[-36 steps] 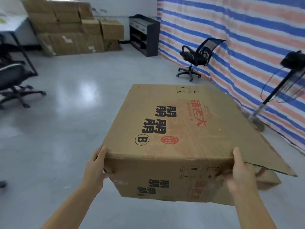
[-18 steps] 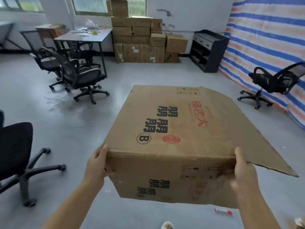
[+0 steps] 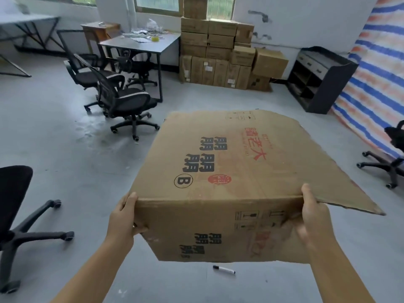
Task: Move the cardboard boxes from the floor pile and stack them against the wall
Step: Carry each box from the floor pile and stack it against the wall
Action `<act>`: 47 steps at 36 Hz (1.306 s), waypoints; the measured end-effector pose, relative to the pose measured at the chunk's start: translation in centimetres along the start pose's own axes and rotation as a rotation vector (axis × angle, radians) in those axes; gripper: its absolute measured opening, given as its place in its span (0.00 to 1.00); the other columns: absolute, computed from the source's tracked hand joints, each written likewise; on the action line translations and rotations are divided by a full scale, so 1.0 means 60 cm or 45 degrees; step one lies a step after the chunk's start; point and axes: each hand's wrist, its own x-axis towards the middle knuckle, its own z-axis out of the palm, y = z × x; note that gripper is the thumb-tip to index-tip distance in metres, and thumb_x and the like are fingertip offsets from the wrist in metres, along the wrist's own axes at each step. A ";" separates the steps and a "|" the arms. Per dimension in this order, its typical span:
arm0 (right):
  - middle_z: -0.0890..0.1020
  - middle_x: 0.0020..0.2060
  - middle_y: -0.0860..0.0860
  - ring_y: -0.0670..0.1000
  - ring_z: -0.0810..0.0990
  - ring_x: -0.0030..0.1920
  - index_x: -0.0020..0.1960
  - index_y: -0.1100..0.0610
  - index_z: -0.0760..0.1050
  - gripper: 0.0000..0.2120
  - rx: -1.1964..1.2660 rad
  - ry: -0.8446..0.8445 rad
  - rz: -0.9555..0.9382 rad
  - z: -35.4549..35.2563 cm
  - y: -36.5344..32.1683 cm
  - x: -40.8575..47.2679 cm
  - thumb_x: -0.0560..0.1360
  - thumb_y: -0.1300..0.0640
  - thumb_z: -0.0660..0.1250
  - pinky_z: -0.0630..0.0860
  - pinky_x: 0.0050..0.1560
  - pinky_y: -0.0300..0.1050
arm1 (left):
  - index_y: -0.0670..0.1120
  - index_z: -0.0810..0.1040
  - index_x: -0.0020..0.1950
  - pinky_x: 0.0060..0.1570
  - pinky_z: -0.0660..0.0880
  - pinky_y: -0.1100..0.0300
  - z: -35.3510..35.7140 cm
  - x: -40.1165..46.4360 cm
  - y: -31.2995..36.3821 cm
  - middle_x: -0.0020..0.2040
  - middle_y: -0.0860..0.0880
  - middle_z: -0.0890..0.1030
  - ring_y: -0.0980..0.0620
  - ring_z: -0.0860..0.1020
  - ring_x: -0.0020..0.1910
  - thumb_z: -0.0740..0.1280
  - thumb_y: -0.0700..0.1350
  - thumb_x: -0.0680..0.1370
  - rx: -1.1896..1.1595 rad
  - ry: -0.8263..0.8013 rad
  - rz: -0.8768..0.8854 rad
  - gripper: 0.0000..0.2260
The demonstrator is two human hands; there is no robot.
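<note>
I carry a large brown cardboard box point(image 3: 236, 171) in front of me, above the floor, printed with black characters, a circled B and red marks. A loose flap sticks out on its right side. My left hand point(image 3: 122, 219) grips the box's near left corner, thumb on the front face. My right hand point(image 3: 312, 217) grips the near right corner, thumb up on the top edge. A stack of cardboard boxes point(image 3: 223, 51) stands against the far wall, under the windows.
Black office chairs point(image 3: 124, 101) and a grey table point(image 3: 140, 43) stand at the left; another chair point(image 3: 13, 206) is near left, one point(image 3: 391, 158) at the right. A dark shelf unit point(image 3: 319, 77) and striped tarp point(image 3: 376, 84) line the right. A marker point(image 3: 224, 269) lies on the floor.
The view has swung left, bringing the wall stack to straight ahead and nearer. Both hands keep the same hold on the box.
</note>
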 end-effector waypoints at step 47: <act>0.75 0.57 0.52 0.46 0.75 0.47 0.66 0.62 0.68 0.18 0.014 0.062 -0.097 0.921 -0.249 1.304 0.81 0.53 0.58 0.72 0.45 0.40 | 0.48 0.71 0.69 0.51 0.76 0.37 1.064 1.134 0.510 0.61 0.51 0.70 0.47 0.68 0.58 0.61 0.47 0.81 -0.043 -0.143 0.044 0.16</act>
